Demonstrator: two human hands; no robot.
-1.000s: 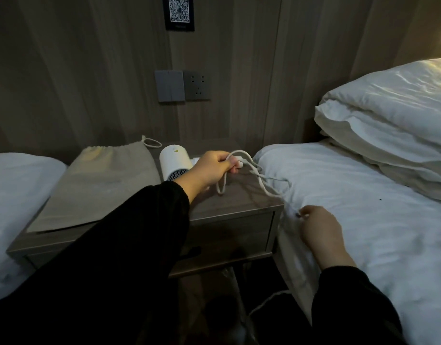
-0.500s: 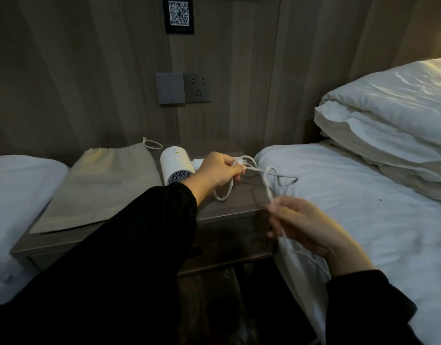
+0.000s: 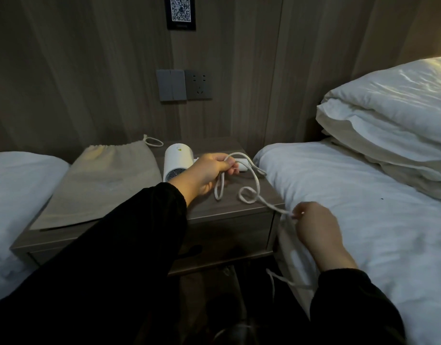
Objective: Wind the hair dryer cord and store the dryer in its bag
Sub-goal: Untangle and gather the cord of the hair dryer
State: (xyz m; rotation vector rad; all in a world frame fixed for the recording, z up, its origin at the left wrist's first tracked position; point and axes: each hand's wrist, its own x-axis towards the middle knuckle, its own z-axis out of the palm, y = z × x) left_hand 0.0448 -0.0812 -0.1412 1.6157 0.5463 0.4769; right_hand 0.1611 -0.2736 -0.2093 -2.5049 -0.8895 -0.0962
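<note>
Right hand (image 3: 314,227) dropped lower, pinching cord (image 3: 256,181) with left hand (image 3: 209,173); bag (image 3: 102,180) flat beside dryer (image 3: 177,158).

Wall socket (image 3: 198,85) above nightstand (image 3: 229,210); pillows (image 3: 388,108), seemingly two, stacked.

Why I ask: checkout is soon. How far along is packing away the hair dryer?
Done: one loop of cord is gathered in the left hand. In hand: the right hand pinches the cord further along, with slack curled on the nightstand between them. Left: more cord trails down toward the floor, and the hair dryer lies on the nightstand beside the flat bag, not in it.
</note>
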